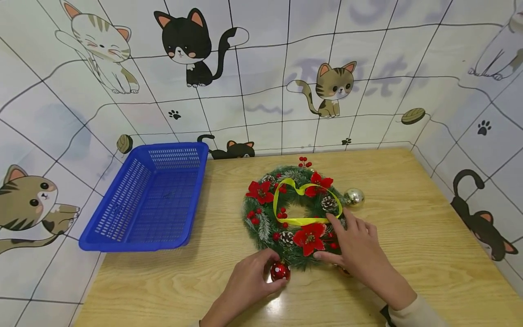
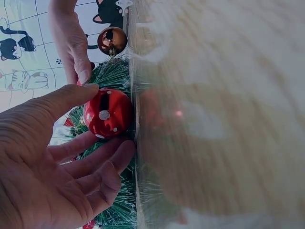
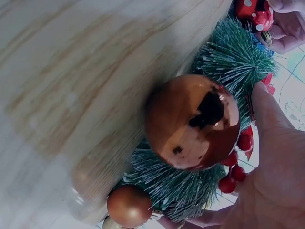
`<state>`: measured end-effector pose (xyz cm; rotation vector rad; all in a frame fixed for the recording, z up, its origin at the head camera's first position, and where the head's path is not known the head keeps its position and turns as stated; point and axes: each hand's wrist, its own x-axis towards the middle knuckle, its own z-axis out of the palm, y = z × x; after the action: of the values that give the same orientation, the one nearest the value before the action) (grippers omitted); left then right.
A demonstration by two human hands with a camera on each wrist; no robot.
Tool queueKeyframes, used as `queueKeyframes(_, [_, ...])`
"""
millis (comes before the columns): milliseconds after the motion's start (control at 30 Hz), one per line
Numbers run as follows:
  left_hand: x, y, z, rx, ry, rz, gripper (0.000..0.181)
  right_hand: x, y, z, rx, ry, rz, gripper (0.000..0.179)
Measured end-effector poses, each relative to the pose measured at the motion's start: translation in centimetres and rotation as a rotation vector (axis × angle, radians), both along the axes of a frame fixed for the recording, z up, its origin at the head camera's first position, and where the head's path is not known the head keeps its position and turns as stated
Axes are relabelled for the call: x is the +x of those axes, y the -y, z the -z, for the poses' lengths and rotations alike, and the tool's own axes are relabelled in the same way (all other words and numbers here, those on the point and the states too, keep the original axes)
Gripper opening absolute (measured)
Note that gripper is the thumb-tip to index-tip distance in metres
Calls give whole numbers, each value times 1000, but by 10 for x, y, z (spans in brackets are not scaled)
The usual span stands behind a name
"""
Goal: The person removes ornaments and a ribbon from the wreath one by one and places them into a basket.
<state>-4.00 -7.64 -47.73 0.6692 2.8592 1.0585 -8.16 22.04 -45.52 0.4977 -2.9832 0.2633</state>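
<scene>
A green Christmas wreath (image 1: 261,231) lies on the table, trimmed with red flowers, berries, pinecones and a yellow ribbon (image 1: 302,222). At its near edge my left hand (image 1: 251,275) holds a red bauble with white dots (image 1: 280,271) between thumb and fingers; the left wrist view shows this bauble (image 2: 108,113) against the green needles. My right hand (image 1: 359,247) rests on the wreath's right side, fingers spread, the index fingertip by the ribbon and the thumb near a red flower (image 1: 309,238). Below that hand, a shiny copper bauble (image 3: 193,121) sits at the wreath's edge.
A blue plastic basket (image 1: 195,195) stands on the left of the wooden table (image 1: 408,218). Beyond the wreath's right side is a pale gold bauble (image 1: 353,196). A matte orange bauble (image 3: 129,206) shows in the right wrist view. Cat-patterned walls (image 1: 265,113) enclose the table.
</scene>
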Motion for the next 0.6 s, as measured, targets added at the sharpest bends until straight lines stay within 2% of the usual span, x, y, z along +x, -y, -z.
queueKeyframes(233, [1, 5, 3, 43, 21, 13, 40, 0, -5, 2, -5, -52, -28, 99])
queueKeyframes(433, [2, 12, 1, 220, 82, 17, 37, 3, -6, 6, -50, -95, -16, 94])
queueKeyframes(600, [3, 15, -2, 310, 46, -6, 44, 5, -4, 7, -53, -114, 8, 101])
